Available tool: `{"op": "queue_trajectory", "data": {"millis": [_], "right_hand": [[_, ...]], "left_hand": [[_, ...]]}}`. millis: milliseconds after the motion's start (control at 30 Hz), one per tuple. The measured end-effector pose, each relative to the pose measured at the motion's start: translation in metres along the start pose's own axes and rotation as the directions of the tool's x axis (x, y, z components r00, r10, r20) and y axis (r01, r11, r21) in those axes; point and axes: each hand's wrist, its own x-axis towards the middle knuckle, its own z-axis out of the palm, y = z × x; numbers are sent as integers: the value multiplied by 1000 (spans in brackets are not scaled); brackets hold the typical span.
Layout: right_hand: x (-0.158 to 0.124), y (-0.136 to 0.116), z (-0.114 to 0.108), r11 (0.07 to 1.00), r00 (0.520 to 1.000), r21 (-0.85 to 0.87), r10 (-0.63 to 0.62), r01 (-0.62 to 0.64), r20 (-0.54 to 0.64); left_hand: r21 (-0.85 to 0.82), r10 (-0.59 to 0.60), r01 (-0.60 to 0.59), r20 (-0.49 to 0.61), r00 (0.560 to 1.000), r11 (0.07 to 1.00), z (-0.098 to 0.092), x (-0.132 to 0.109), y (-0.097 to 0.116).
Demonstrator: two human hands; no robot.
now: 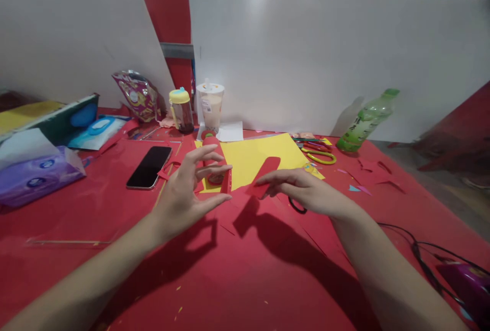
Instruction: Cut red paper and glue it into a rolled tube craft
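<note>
My left hand is raised over the table, its thumb and fingertips closed on the ends of a small red piece seen nearly edge-on, with pale dots along it. To its right, my right hand pinches a red paper strip with a rounded top end. The two pieces are apart. Behind the left fingers stands or lies a red bottle-like thing, partly hidden. Yellow paper lies flat beyond both hands, on the red table covering. A dark ring-shaped handle shows under the right hand.
Left lie a phone, a purple tissue pack and wet wipes. A yellow-lidded bottle and drink cup stand behind. Yellow-handled scissors, a tilted green bottle and a black cable are right.
</note>
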Motion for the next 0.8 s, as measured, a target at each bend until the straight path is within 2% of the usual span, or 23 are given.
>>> {"op": "queue_trajectory", "data": {"millis": [67, 133, 200, 300, 433, 600, 700, 800], "right_hand": [[2, 3, 3, 999, 992, 13, -42, 44, -115], [6, 7, 8, 996, 953, -59, -85, 71, -290], [9, 10, 11, 990, 921, -121, -117, 77, -372], [12, 12, 13, 977, 908, -182, -172, 108, -381], [14, 14, 12, 955, 852, -266, -244, 129, -464], [17, 20, 18, 993, 887, -116, -56, 3, -459], [20, 23, 25, 997, 885, -71, -39, 7, -464], [19, 22, 29, 1000, 910, -5, -8, 7, -414]], "left_hand": [[-6, 3, -3, -15, 1000, 1000, 0, 0, 0], [-9, 8, -9, -27, 1000, 1000, 0, 1, 0], [-6, 6, -7, -31, 1000, 1000, 0, 1, 1], [-4, 2, -2, -31, 1000, 1000, 0, 1, 1], [-8, -3, 3, -18, 1000, 1000, 1, 1, -1], [-36, 3, -4, -17, 1000, 999, 3, -1, -2], [-51, -7, 6, -15, 1000, 999, 4, -1, -2], [-56, -17, 17, -12, 1000, 998, 4, -1, -3]]}}
